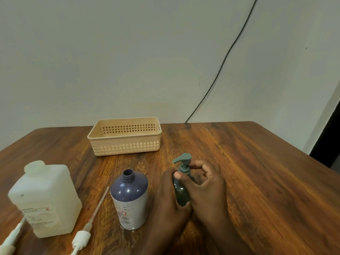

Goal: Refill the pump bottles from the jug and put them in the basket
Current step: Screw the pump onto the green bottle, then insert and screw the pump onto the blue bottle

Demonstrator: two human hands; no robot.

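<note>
Left hand: wrapped round the body of the green bottle, thumb lying up by its neck, lower middle of the frame.
Right hand: fingers curled in on the collar of the green pump, pinching it from the right side.
Green bottle: stands upright on the table between the two hands, pump seated on top, spout pointing left.
Blue bottle: just left of the left hand, upright, no pump on it, threaded neck open, pale label round its lower half.
White pump: lies flat on the table to the lower left of the blue bottle, its long dip tube slanting up towards that bottle.
Jug: pale and translucent, at the left of the frame, upright, cap off, printed label low on its front.
Second white pump: lower left corner, partly cut off by the edge, beside the jug.
Basket: beige and slotted, upper middle of the table near the wall, well apart from the hands; I see nothing inside it.
Cable: black, runs down the wall to the table's far edge, right of the basket.
</note>
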